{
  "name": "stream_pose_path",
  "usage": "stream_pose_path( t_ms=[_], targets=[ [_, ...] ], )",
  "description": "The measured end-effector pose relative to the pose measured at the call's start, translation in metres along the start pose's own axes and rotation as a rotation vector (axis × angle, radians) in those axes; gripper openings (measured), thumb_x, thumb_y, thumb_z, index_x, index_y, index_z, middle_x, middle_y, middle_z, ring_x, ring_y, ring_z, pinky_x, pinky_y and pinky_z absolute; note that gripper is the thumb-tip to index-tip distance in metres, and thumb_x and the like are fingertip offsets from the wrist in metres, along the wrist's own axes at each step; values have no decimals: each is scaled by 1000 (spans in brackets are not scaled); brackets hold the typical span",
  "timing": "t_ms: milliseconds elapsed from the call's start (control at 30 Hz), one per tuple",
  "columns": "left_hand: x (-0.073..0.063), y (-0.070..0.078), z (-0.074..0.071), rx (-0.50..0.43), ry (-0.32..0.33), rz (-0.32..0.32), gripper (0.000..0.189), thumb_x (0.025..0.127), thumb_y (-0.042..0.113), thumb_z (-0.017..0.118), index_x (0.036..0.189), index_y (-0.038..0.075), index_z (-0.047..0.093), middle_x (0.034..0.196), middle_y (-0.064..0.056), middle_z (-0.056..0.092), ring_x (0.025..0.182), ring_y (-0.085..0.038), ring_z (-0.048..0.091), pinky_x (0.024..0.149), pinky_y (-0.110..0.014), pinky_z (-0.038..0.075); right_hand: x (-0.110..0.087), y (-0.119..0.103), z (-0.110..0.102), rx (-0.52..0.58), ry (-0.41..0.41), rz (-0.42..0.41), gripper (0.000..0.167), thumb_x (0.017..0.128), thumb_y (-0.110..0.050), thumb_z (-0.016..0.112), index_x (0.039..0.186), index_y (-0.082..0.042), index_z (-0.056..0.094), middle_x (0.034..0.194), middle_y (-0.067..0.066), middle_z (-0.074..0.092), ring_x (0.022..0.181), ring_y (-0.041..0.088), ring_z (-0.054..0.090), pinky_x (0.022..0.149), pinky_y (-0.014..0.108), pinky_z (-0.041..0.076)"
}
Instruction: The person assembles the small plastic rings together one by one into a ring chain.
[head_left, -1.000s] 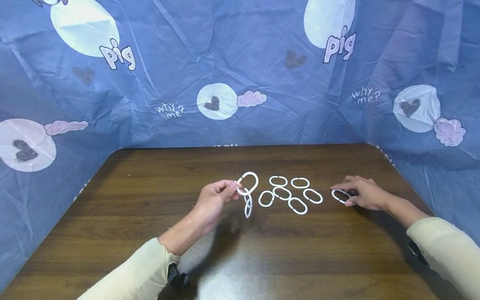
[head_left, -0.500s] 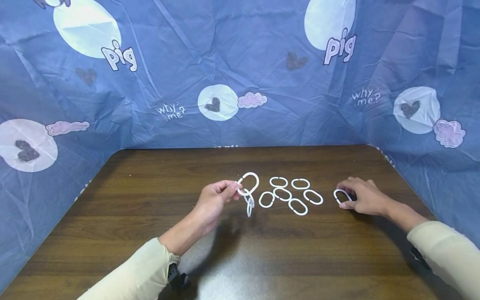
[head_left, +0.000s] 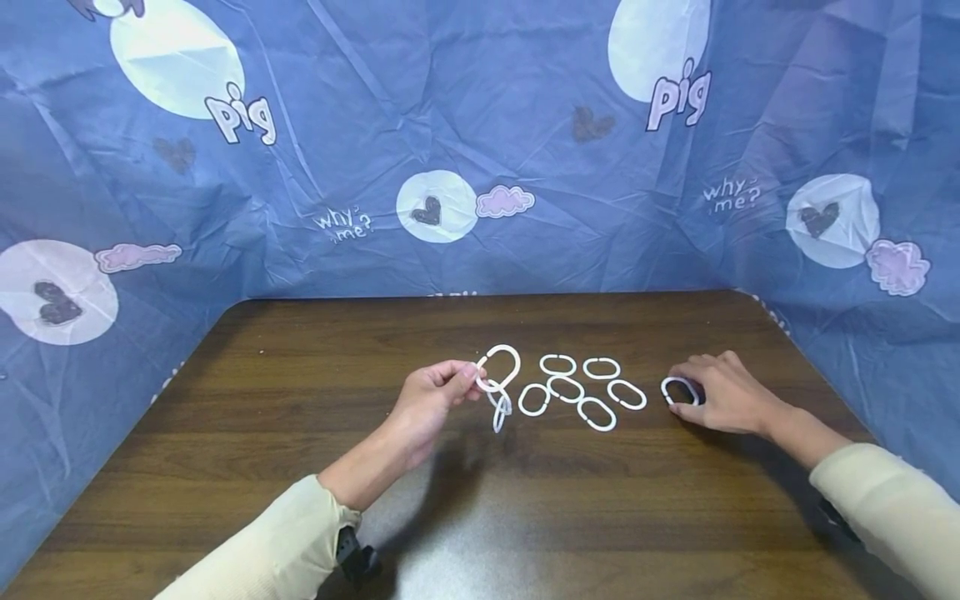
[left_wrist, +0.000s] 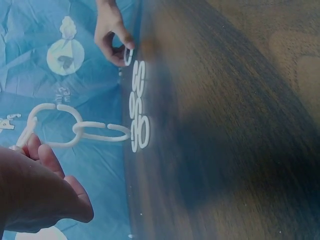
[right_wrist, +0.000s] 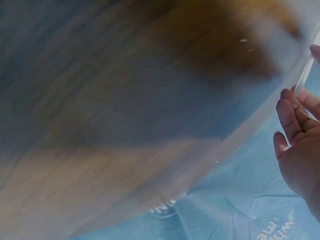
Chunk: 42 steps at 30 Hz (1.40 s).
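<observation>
In the head view my left hand (head_left: 427,408) pinches a white oval ring (head_left: 518,363) between thumb and fingers above the table. The ring has a small gap in its side. More linked rings (head_left: 498,421) dangle from it as a short chain, also seen in the left wrist view, where one hanging link (left_wrist: 105,137) shows a gap. Over at the right, my right hand (head_left: 727,396) grips a single white oval ring (head_left: 665,390), tilted up, its far side hidden by the fingers. Only a thin edge of that ring (right_wrist: 303,77) appears in the right wrist view.
Between the hands, several loose white oval rings (head_left: 596,413) lie close together on the brown wooden table (head_left: 570,500). Some of them touch. A blue patterned cloth (head_left: 480,108) hangs behind the table and along its sides.
My right hand has closed its fingers around the ring at the right and tilted it up, then moved slightly left. The links hanging from my left hand have turned a little; that hand stays nearly still.
</observation>
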<state>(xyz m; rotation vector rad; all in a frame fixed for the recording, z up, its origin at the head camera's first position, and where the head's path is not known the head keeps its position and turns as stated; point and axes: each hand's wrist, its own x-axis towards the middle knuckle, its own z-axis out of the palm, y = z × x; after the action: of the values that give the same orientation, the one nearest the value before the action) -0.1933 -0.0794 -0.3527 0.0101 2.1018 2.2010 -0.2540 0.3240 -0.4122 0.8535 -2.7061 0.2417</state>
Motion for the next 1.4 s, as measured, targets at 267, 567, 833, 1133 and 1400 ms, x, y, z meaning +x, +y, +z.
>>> stream_pose_path(
  t_ms=[267, 567, 833, 1133, 1400],
  targets=[
    [0, -1, 0, 1, -10, 3, 16, 96, 10, 57, 95, 0, 69, 76, 3, 66, 75, -13, 59, 80, -30, 43, 9, -13, -5, 110, 45, 1, 40, 72, -29, 79, 104, -7, 69, 77, -6, 56, 72, 9, 48, 70, 35, 30],
    [0, -3, 1, -13, -18, 6, 20, 97, 8, 55, 100, -9, 65, 78, 2, 67, 76, -14, 60, 80, -30, 44, 21, -18, -17, 163, 113, -33, 33, 70, -23, 81, 98, -10, 68, 70, -9, 47, 66, 7, 43, 68, 33, 25],
    [1, -4, 2, -12, -22, 9, 17, 96, 7, 56, 97, -6, 67, 78, 2, 67, 74, -12, 59, 80, -32, 45, 34, -26, -30, 231, 175, -71, 34, 70, -20, 81, 100, -7, 69, 71, -10, 49, 64, 7, 46, 69, 31, 30],
    [2, -4, 3, -10, -30, 9, 19, 96, 9, 56, 100, -7, 66, 79, 2, 67, 75, -12, 59, 82, -32, 45, 50, -40, -48, 230, 183, -107, 37, 70, -21, 81, 103, -8, 69, 71, -8, 48, 66, 6, 42, 70, 30, 28],
    [1, -4, 4, 8, -40, 11, 19, 96, 12, 58, 99, -3, 68, 83, -1, 68, 77, -13, 59, 83, -32, 44, 59, -53, -56, 228, 150, -87, 35, 74, -24, 78, 105, -9, 68, 74, -6, 47, 71, 8, 41, 74, 32, 27]
  ],
)
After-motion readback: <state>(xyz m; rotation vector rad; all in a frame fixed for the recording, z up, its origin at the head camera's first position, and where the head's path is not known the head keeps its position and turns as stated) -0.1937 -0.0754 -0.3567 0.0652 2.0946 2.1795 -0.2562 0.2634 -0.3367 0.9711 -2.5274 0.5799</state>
